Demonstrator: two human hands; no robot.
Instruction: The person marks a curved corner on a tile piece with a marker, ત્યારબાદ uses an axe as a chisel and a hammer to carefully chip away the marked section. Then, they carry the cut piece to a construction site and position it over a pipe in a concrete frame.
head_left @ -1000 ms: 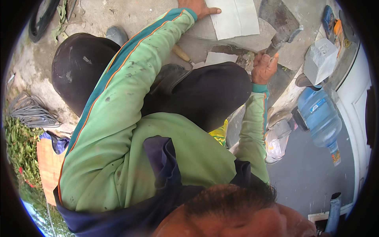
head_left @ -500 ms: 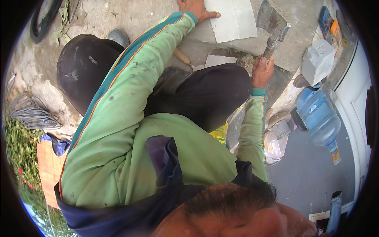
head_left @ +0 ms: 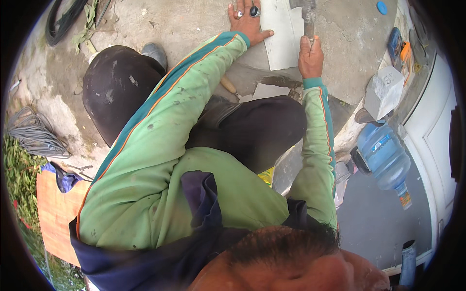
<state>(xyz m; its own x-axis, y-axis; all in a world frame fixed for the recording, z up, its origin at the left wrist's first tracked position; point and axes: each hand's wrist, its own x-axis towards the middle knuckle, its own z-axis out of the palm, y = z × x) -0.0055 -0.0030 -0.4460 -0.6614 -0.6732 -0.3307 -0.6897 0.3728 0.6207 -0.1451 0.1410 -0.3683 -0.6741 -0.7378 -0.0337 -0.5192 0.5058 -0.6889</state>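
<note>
My right hand (head_left: 311, 60) is closed round the handle of a cleaver-like tool (head_left: 309, 20) with a worn metal shaft. Its broad blade lies at the top edge, partly out of view, by the right side of a white flat piece (head_left: 281, 43). That piece lies on the concrete; whether it is tile or board I cannot tell. With fingers spread, my left hand (head_left: 248, 22) rests flat on the ground to its left, wearing rings, the thumb near the white edge. A wooden-handled tool (head_left: 228, 85) and white broken scraps (head_left: 271, 91) lie nearer me.
To the right are a pale block (head_left: 384, 92), a blue water jug (head_left: 386, 155) on its side, and sandals (head_left: 394, 44). A blue cap (head_left: 382, 8) lies at the far right. Coiled wire (head_left: 36, 133) and a black hose (head_left: 60, 22) are at left.
My right hand has moved forward and left with the cleaver-like tool, bringing it up to the white piece's right side. The left hand stays spread beside that piece. The view has shifted slightly.
</note>
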